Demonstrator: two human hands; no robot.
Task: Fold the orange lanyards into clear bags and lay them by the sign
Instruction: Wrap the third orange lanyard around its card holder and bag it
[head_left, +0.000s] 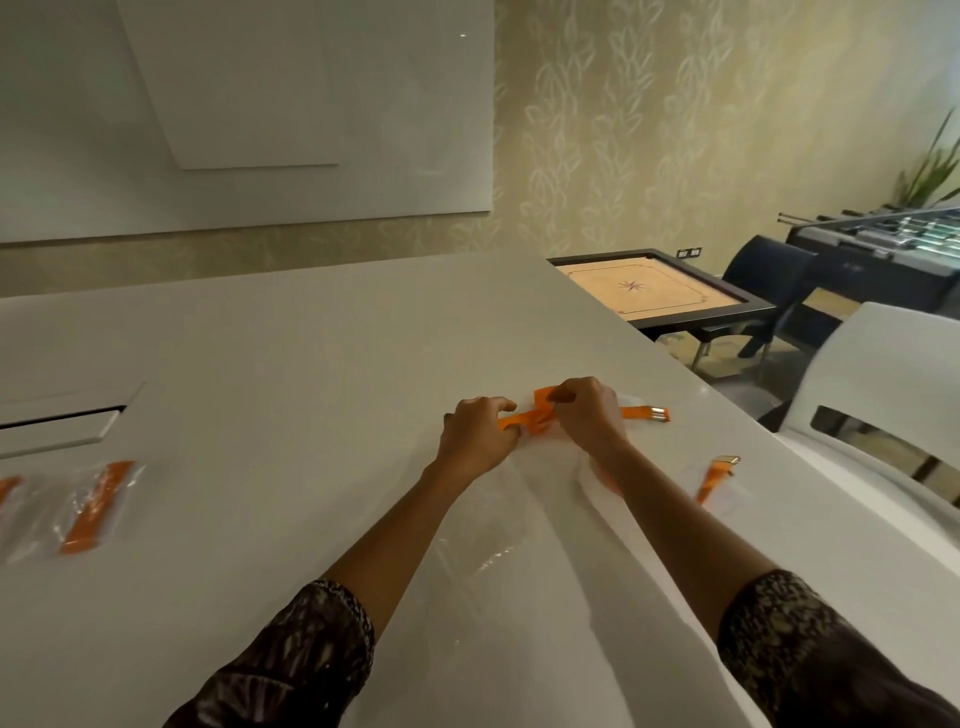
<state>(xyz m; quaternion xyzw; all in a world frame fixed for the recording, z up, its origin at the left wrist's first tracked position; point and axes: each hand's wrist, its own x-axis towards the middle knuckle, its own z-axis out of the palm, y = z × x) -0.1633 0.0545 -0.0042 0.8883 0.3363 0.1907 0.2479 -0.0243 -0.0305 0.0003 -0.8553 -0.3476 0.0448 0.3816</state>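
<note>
Both hands meet over the middle of the white worktop (322, 364) on one orange lanyard (537, 415). Its long axis runs from 9 o'clock to 3 o'clock. Its metal clip (658, 414) points to 3 o'clock and lies flat on the worktop past the right hand (589, 415). The left hand (475, 434) has its fingers curled round the strap's 9 o'clock end. The right hand's fingers pinch a folded bunch of strap at the middle.

A clear bag (491, 558) lies flat between the forearms, at 6 o'clock from the hands. At 4 o'clock a second lanyard (707, 487) lies slanted, its clip end toward 1 o'clock. At 8 o'clock, well apart, a bagged lanyard (96, 506) also slants toward 1 o'clock. A carrom board (654, 291) stands beyond the worktop at 2 o'clock.
</note>
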